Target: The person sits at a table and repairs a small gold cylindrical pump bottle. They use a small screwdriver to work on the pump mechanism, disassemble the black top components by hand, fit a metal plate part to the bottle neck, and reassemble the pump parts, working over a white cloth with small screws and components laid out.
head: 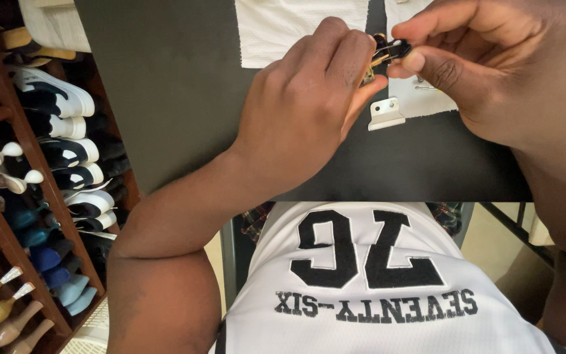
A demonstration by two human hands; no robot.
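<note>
You are working both hands together over the dark table [165,98], toward its far edge at about 12 o'clock from your chest, and the job is looking mid-way rather than finished: your left hand [302,111] is curling shut around a small assembly, with only a brassy sliver showing between the knuckles, while your right hand [499,72] is pinching a small black part [394,47] between thumb and forefinger right against it. The two hands are touching at that part, so you are either seating it or pulling it; I cannot tell which, and most of the assembly is hidden inside your left fist. One white bracket [386,113] is lying loose on the table just below your hands, at 6 o'clock from the black part, flat with one flange turned up and two small holes showing, so by my reading it is not yet being used. A thin pin [425,87] is resting on the white towel [420,98] under your right hand. The black part is looking glossy, small and rounded, with a metal tip beside it. A shoe rack [47,164] is standing at your 9 o'clock, well apart
</note>
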